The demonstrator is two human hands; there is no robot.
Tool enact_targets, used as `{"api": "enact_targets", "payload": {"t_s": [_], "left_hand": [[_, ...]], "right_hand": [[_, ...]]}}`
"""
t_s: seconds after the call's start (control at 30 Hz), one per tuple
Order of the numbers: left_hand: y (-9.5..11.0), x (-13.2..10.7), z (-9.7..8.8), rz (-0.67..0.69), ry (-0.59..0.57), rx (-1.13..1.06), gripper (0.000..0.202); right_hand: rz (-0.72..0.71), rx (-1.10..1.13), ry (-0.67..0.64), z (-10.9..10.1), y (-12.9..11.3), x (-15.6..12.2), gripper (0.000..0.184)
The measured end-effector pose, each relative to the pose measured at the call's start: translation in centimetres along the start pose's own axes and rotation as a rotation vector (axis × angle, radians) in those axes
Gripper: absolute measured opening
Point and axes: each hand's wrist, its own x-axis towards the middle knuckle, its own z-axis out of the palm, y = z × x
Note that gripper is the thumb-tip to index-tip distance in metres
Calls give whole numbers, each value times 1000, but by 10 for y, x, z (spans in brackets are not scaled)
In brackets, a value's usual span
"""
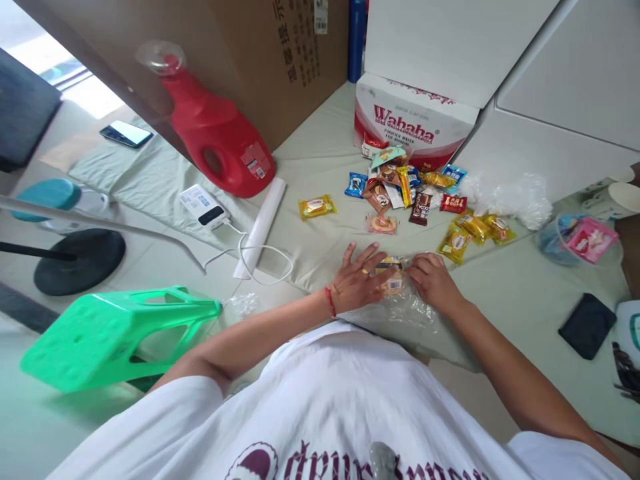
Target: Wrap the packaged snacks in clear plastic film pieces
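Observation:
My left hand [356,283] lies spread over a small snack packet [393,283] with a barcode, its fingertips resting on the packet. Around and below that packet is a crinkled transparent plastic bag [407,310]. On the other side, the fingers of my right hand [437,283] are closed together at the bag's edge. Just beyond my hands lie a pink-wrapped biscuit [382,224] and a pile of wrapped snacks [395,183]. Several yellow-wrapped snacks [473,227] sit beyond my right hand, and one yellow packet [318,207] lies apart to the left.
A Wahaha carton [415,123] stands behind the snacks. To the left are a red jug [220,133], a white power bank [204,207] with cable, a white roll [260,230] and a green stool [120,337]. A plastic tub [555,247] and a black square item [587,325] are at right.

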Motion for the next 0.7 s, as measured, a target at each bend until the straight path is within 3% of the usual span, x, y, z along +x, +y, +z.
{"api": "enact_targets", "payload": {"t_s": [0.17, 0.33, 0.6, 0.7], "left_hand": [[6, 8, 8, 25, -35, -27, 37], [3, 10, 11, -251, -38, -132, 29], [-18, 55, 15, -677, -62, -529, 13], [-27, 64, 19, -745, -68, -558, 13]], "right_hand": [[31, 4, 29, -3, 7, 9, 27], [30, 35, 27, 2, 10, 13, 26], [170, 212, 131, -3, 17, 20, 28], [111, 174, 186, -8, 8, 24, 33]]}}
